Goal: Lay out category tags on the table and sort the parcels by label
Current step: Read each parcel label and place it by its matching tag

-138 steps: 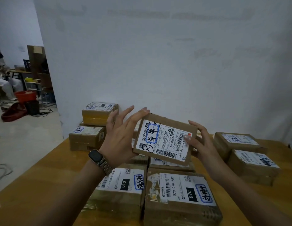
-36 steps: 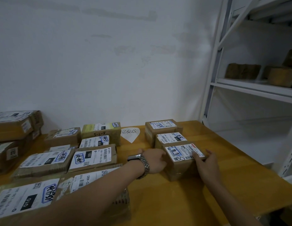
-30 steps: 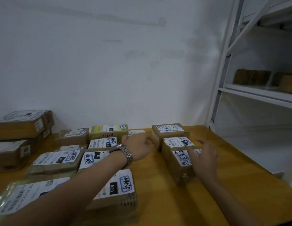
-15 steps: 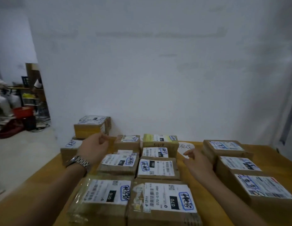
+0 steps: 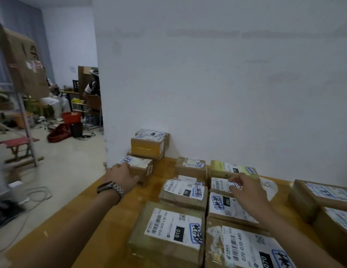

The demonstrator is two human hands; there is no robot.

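Note:
Brown cardboard parcels with white labels lie on the wooden table (image 5: 114, 229). My left hand (image 5: 121, 176) grips the near end of a small parcel (image 5: 141, 166) at the table's far left corner, below a stack of parcels (image 5: 149, 145). My right hand (image 5: 246, 189) hovers with loosely curled fingers over the middle group of parcels (image 5: 185, 192) and holds nothing; its fingertips are above a labelled parcel (image 5: 219, 184). A white paper tag (image 5: 270, 187) with handwriting lies just beyond that hand. Two more parcels (image 5: 319, 194) sit in a row at the right.
A white wall (image 5: 227, 93) runs behind the table. Left of the table edge is open floor with cables (image 5: 35, 196), a red stool (image 5: 17, 143) and a metal rack post (image 5: 26, 128). People sit at a desk far back left.
Both hands let go of the parcel set down in the right row. The view swung left. My left hand reached the far-left parcel, and my right hand moved over the middle group.

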